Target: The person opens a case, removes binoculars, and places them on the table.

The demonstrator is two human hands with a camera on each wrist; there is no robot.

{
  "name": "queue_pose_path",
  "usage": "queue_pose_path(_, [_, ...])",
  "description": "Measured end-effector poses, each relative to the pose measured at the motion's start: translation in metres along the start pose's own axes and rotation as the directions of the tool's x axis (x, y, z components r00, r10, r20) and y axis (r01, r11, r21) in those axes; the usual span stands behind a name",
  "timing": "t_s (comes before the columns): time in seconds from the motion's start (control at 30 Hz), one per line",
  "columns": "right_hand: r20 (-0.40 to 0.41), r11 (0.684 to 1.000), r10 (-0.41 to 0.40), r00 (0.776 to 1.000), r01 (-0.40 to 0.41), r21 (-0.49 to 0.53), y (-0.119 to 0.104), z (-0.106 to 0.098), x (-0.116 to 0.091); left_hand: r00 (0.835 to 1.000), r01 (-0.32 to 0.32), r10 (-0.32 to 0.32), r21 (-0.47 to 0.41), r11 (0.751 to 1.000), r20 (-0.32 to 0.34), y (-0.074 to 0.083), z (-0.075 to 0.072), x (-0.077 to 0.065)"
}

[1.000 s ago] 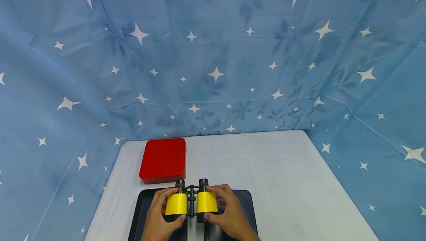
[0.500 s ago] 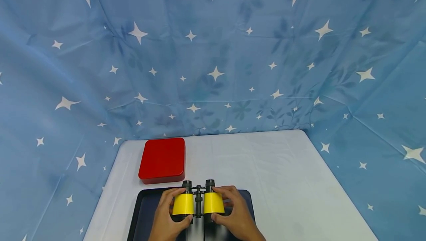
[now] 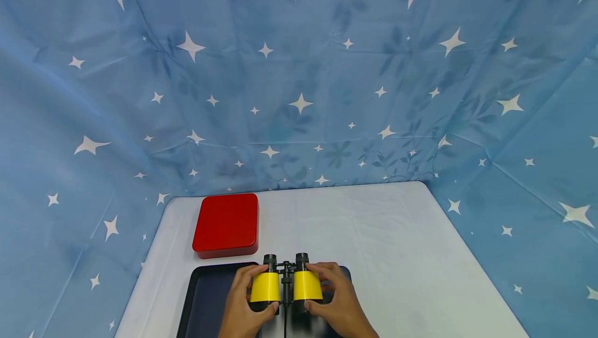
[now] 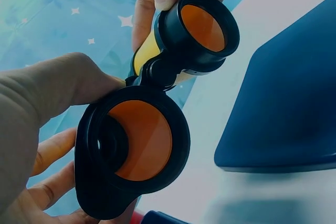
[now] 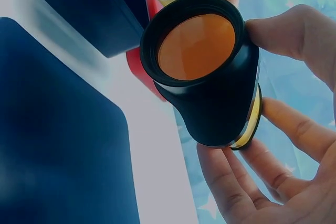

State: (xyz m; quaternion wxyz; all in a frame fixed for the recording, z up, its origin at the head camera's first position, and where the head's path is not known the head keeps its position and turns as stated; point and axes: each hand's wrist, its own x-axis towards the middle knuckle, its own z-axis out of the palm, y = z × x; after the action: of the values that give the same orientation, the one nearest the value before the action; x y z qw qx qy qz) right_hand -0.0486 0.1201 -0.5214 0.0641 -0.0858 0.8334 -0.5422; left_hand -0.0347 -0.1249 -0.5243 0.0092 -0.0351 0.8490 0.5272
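Both hands hold a pair of yellow and black binoculars (image 3: 265,287), eyepieces pointing toward the far side in the head view. My left hand (image 3: 243,304) grips the left barrel, thumb at its wide black end and fingers along the side. The right barrel is in my right hand (image 3: 340,299), held the same way. In the left wrist view, orange-tinted front lenses (image 4: 149,140) face the camera and the thumb presses near the hinge. The right wrist view shows the other orange lens (image 5: 197,48), with fingertips touching the barrel's underside.
Under the binoculars lie two dark trays side by side, a left tray (image 3: 205,291) and a right tray (image 3: 346,272) partly hidden by the right hand. A red box (image 3: 226,224) sits behind them on the white table (image 3: 397,255). Blue star-patterned cloth (image 3: 299,68) surrounds the table.
Both hands and the binoculars have shifted to the right over the trays, with the grip kept. The red box and trays stay put apart from a slight view shift.
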Motion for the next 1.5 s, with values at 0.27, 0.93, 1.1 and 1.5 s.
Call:
queue_pose_path(0.27, [-0.03,1.0,0.008,1.0,-0.008,0.0,0.003,-0.007,-0.005,1.0,-0.019,0.019,-0.032,0.999,0.022,0.0,0.008,0.001])
queue_pose_path(0.93, [-0.078,0.997,0.072,0.994,-0.07,0.031,0.013,-0.021,-0.014,0.993,-0.057,0.063,-0.063,0.996,0.104,0.001,0.023,0.001])
queue_pose_path(1.1, [-0.083,0.996,0.078,0.993,-0.075,0.037,0.017,-0.025,-0.016,0.989,-0.066,0.074,-0.069,0.995,0.126,-0.001,0.027,0.003])
queue_pose_path(1.5, [-0.073,0.994,0.104,0.992,-0.102,0.029,0.023,-0.035,-0.018,0.981,-0.05,0.064,-0.078,0.996,0.182,0.0,0.033,0.003])
